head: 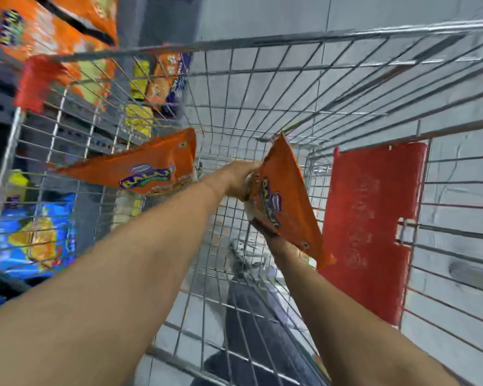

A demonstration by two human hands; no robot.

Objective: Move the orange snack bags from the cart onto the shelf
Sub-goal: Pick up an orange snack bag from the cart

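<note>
An orange snack bag (286,201) is held on edge inside the wire cart (262,43). My left hand (236,178) grips its upper left side, and my right hand (276,239) holds it from below, mostly hidden under the bag. A second orange snack bag (148,168) sits tilted by the cart's left wall, just beyond my left wrist; whether anything holds it is unclear. The shelf (0,104) runs along the left of the cart, with more orange bags (39,32) on its upper level.
Blue snack bags (31,240) and yellow packs (140,79) fill lower shelf levels behind the cart's left wall. A red plastic flap (374,224) hangs on the cart's right side. A trouser leg and shoe (243,263) show through the cart floor. Grey tiled floor lies beyond.
</note>
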